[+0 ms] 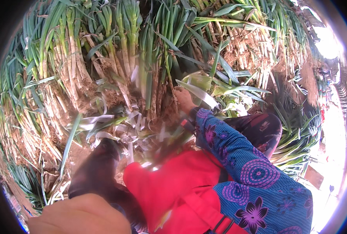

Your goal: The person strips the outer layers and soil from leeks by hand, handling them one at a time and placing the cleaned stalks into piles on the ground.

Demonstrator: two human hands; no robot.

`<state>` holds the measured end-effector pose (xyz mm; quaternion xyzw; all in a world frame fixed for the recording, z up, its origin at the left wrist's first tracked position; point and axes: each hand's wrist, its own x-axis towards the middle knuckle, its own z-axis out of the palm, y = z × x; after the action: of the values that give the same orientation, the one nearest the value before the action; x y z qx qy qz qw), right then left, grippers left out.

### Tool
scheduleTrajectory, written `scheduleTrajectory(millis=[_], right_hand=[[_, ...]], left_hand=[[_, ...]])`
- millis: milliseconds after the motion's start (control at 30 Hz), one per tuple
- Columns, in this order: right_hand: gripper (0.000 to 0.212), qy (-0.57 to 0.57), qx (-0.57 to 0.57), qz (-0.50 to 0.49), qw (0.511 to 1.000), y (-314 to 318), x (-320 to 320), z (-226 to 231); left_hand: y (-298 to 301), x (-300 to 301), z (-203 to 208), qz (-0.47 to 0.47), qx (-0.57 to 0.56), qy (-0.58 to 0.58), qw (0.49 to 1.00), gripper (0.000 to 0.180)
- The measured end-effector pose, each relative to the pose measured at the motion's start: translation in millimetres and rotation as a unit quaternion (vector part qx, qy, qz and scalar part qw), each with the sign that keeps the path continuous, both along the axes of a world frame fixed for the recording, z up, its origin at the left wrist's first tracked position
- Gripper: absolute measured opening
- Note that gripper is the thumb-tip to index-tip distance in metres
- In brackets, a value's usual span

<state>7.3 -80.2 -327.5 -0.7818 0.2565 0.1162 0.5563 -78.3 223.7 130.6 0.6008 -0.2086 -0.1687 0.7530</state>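
Near the middle, my right hand (184, 99) reaches in from a blue sleeve with purple patterns. Its fingers close at the lower stalks of a green onion bunch (154, 74); the fingertips are partly hidden. These stalks stand root end down, slightly blurred, their leaves pointing away from me. A blurred tan shape at the lower left, close to the camera, looks like my left hand (79, 215); no fingers show on it. Peeled pale leaves (132, 121) lie scattered on the ground between my legs.
More green onions with roots (72, 70) fill the far and left sides, and another pile (255, 43) stands at the far right. Green leaves (298, 144) lie beside my right knee (265, 130). A red apron (181, 183) covers my lap.
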Motion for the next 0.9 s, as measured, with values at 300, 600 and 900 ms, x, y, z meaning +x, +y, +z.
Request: scheduleTrajectory(millis=[300,600,900], right_hand=[[0.052,0.032,-0.082,-0.056,0.995,8,32,-37],[0.013,0.106,0.488,-0.091,0.862,24,27,114],[0.048,0.130,0.449,0.131,0.874,31,-124,268]], left_hand=[[-18,42,-20,-0.023,0.002,-0.031,0.999,0.030],[-40,62,-146,0.310,0.090,0.107,0.940,0.018],[-57,63,-221,0.220,0.092,0.367,0.899,0.035]])
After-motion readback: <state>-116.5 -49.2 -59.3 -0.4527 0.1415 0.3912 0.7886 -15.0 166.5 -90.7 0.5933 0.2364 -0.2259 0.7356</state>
